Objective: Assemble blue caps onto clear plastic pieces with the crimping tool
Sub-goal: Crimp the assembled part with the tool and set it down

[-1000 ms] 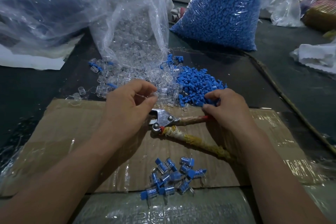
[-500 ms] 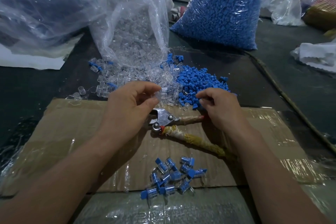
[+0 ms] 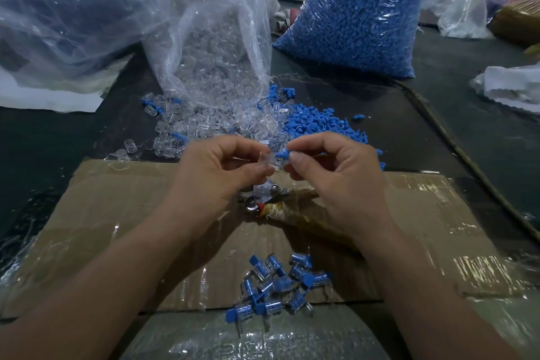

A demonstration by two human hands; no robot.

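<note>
– Both hands have lifted and come together since a second ago. The right hand [image 3: 336, 175] has left the heap of loose caps and now meets the left hand [image 3: 216, 175] above the far half of the cardboard [image 3: 117, 213]
– What lies nearest?
– At the cardboard's near edge, a small heap of finished pieces [image 3: 277, 286], clear bodies with blue caps on
– And the crimping tool [image 3: 264, 199]?
– It lies on the cardboard past the middle, under the two hands. Its metal head shows between the wrists and its taped handles run off beneath the right hand. Neither hand touches it
– What do the hands hold?
– The left thumb and fingertips pinch a clear piece [image 3: 270, 161], the other fingers curled in. The right thumb and forefinger pinch a blue cap [image 3: 283, 153], pointed toward the clear piece. Whether the two parts touch, I cannot tell
– Beyond the cardboard?
– Just past its far edge, loose clear pieces [image 3: 204, 123] spill from an open bag [image 3: 216, 47], with loose blue caps [image 3: 318, 126] beside them on the right. Farther back from the cardboard stands a full bag of blue caps [image 3: 356, 14]
</note>
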